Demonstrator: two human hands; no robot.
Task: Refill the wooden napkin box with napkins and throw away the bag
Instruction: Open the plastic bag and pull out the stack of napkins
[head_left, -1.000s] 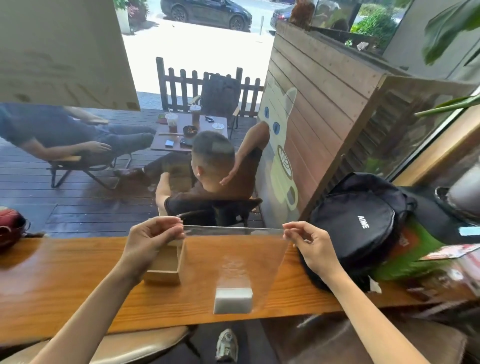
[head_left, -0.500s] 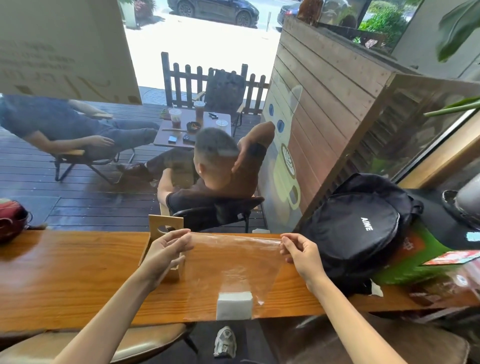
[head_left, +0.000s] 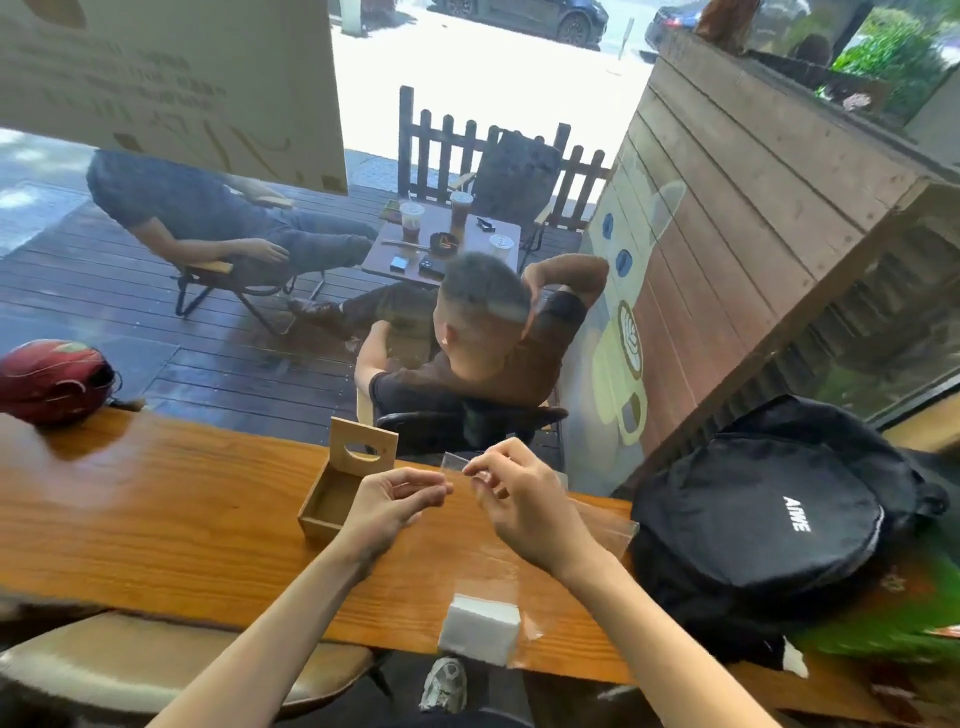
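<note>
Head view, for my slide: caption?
Right hand pinches clear bag holding napkins beside open wooden box.

A long wooden counter (head_left: 156, 509) runs along a window. Beyond the counter lies a dark deck (head_left: 130, 322) with a small table (head_left: 441, 249), folding chairs and a picket fence (head_left: 447, 145), sunlit street behind.

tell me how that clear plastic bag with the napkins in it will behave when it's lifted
The bag looks thin and floppy: it sags from the right hand pinching its top. The napkins sit at its bottom near the counter edge, so they would probably swing. The glossy film may be slippery.
</note>
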